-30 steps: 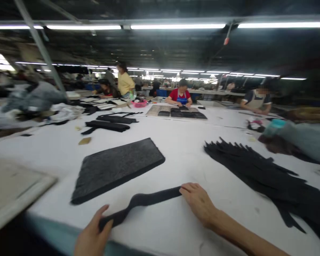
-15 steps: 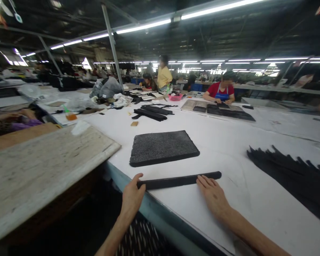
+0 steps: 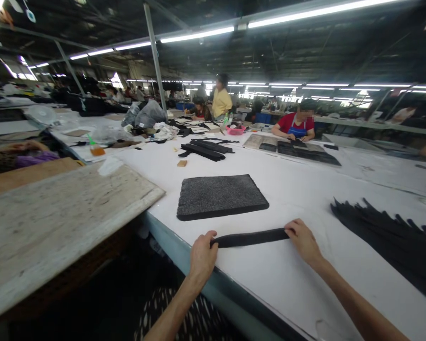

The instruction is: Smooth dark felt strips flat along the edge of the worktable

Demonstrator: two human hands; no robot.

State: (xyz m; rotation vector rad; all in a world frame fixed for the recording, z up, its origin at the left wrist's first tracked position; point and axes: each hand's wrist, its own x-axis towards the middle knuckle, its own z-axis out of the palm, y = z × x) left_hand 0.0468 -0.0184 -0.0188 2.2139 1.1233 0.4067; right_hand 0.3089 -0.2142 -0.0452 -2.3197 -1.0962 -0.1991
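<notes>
A long black fabric strip stretches between my two hands, close to the front edge of the white table. My left hand pinches its left end between thumb and fingers. At the other end, my right hand is closed on the strip's tip. Just beyond the strip lies a flat stack of dark grey textured pieces with a black front edge. To the right, a fanned pile of black strips rests on the table.
A worn pale board juts in at left. Farther back are a bundle of black strips, a small tan block, a pink basket and a bottle of orange liquid. A co-worker in red works across the table.
Both hands have moved right with the strip. My right hand has gone from lying flat on it to gripping its right end.
</notes>
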